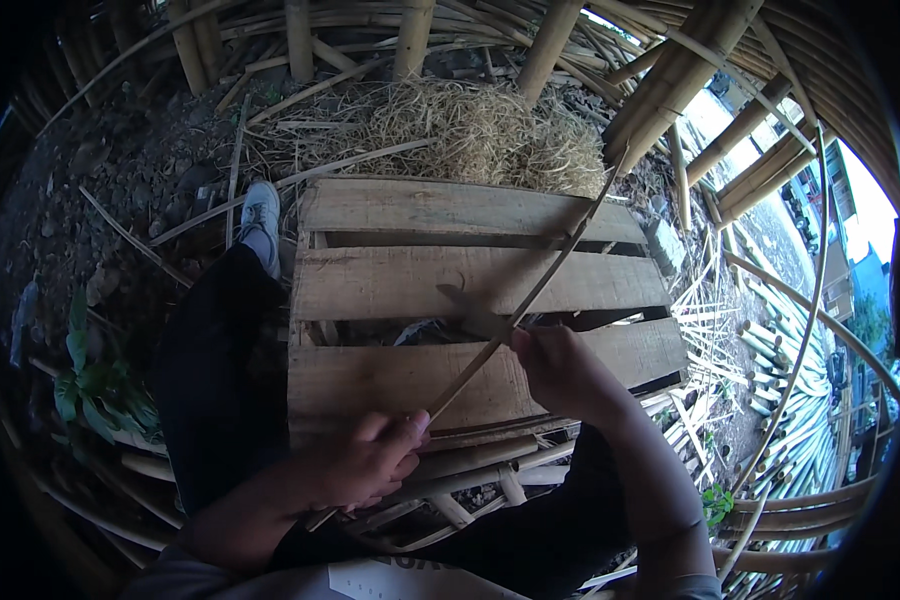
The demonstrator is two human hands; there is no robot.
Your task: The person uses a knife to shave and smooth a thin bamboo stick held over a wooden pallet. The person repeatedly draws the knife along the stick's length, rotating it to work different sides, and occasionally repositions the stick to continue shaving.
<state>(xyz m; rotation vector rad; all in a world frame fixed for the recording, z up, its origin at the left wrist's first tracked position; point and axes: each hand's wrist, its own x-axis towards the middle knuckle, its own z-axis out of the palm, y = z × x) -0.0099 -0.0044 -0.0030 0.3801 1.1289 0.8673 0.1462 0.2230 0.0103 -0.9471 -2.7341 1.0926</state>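
A long, thin bamboo strip (530,290), pale tan and slightly bowed, runs on a slant from the lower left up toward the upper right, over a wooden pallet (450,210) of weathered planks. The left hand (365,460) is closed around its lower end, thumb on top. The right hand (555,365) is curled shut on a knife (470,308), its dark blade set against the strip midway. Dry straw (480,130) lies heaped beyond the pallet.
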